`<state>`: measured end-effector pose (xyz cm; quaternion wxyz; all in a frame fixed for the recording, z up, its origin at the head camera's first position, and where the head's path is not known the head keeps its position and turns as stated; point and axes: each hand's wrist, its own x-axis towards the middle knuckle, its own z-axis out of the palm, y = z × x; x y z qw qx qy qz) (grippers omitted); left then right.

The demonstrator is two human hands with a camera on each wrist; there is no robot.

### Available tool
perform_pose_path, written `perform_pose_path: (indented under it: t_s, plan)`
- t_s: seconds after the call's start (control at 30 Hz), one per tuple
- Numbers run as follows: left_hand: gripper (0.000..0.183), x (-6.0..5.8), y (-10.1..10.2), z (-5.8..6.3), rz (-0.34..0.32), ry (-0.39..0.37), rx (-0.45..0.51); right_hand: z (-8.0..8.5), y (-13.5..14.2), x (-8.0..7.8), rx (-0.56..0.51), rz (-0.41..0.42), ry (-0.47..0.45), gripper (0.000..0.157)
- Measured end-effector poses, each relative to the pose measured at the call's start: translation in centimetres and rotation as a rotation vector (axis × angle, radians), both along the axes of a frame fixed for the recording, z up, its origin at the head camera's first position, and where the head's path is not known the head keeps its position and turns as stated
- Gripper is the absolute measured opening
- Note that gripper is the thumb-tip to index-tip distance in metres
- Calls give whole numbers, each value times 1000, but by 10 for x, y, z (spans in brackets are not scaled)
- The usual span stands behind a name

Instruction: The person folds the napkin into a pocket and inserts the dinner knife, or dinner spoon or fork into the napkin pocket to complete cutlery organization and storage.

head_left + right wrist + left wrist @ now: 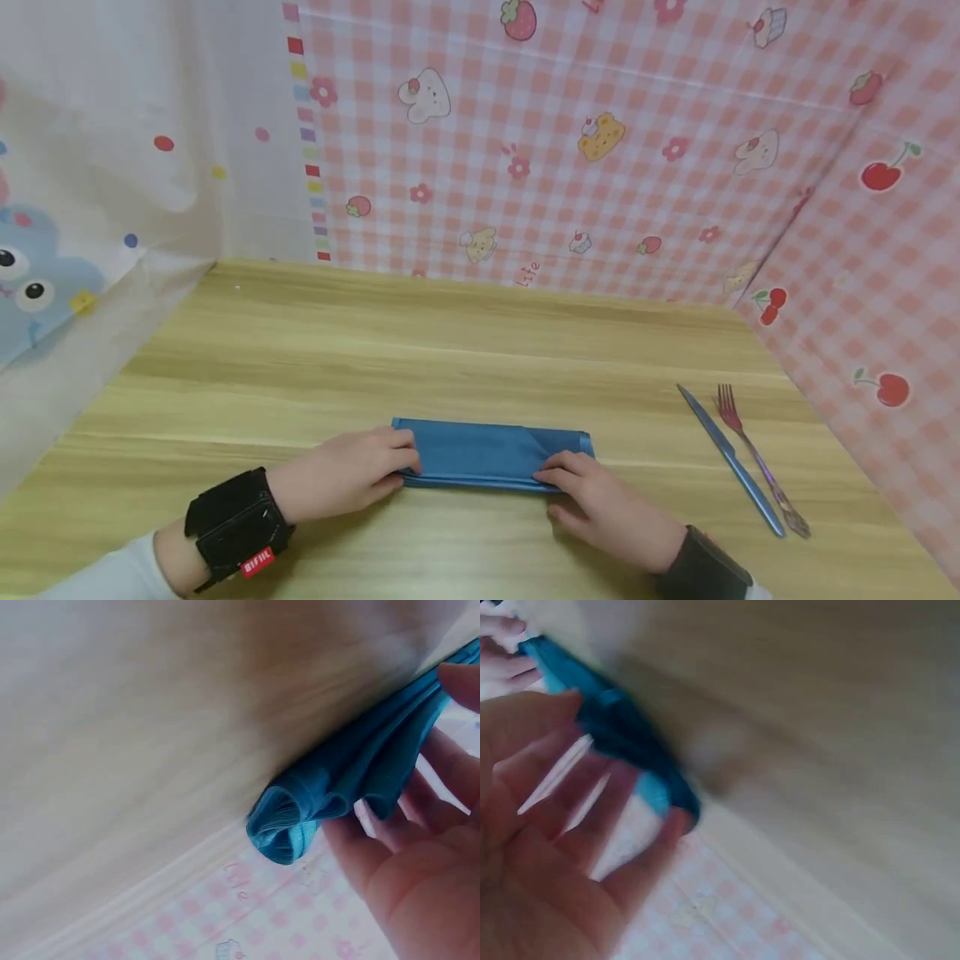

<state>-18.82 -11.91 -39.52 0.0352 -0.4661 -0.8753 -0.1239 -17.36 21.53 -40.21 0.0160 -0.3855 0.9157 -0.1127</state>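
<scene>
A blue cloth napkin (480,450), folded into a long narrow strip, lies on the wooden table in front of me. My left hand (352,471) grips its left end, thumb at the near edge and fingers over the top. At the right end, my right hand (600,504) pinches the near edge the same way. In the right wrist view the end of the napkin (322,795) shows several stacked, looped folds, with the fingers behind them. The left wrist view is blurred; there the thumb and fingers lie on either side of the napkin (622,727).
To the right, a bluish table knife (731,458) and a reddish-purple fork (765,458) lie side by side on the table (450,350). A pink checked cloth (555,200) hangs behind and along the right; a white printed sheet (97,125) hangs at left.
</scene>
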Motion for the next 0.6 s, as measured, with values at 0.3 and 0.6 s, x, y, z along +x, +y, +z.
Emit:
perform_pose_path:
  t_s: [0.3, 0.6]
  plan:
    - [23, -27, 3, -7, 105, 151, 42, 4, 8, -34, -20, -1, 302, 14]
    - [35, -26, 0, 1, 144, 17, -4, 1, 15, -39, 22, -94, 184, 24]
